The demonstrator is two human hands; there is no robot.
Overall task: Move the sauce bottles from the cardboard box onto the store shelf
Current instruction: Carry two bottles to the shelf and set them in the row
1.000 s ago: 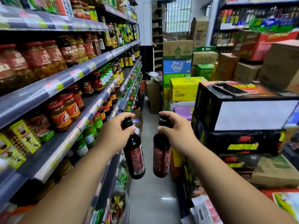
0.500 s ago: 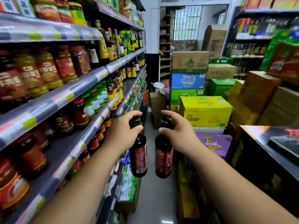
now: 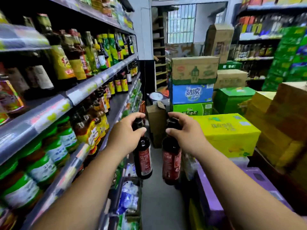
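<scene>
Over open aisle (image 3: 159,205) beside the shelf edge (image 3: 79,153): left hand (image 3: 126,136), right hand (image 3: 187,135), fingers (image 3: 137,115) round bottles (image 3: 144,161).

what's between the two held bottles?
Nothing at their depth. In the head view the left bottle and right bottle hang apart; the gap shows only aisle floor and a brown carton farther back.

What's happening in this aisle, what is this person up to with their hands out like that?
A person is stocking a shop. The left hand grips one sauce bottle by the neck, and the right hand grips the other sauce bottle the same way. Both bottles hang roughly upright in mid-aisle. The store shelf runs along the left. Neither bottle is on it yet. Stacked cartons stand on the right.
</scene>
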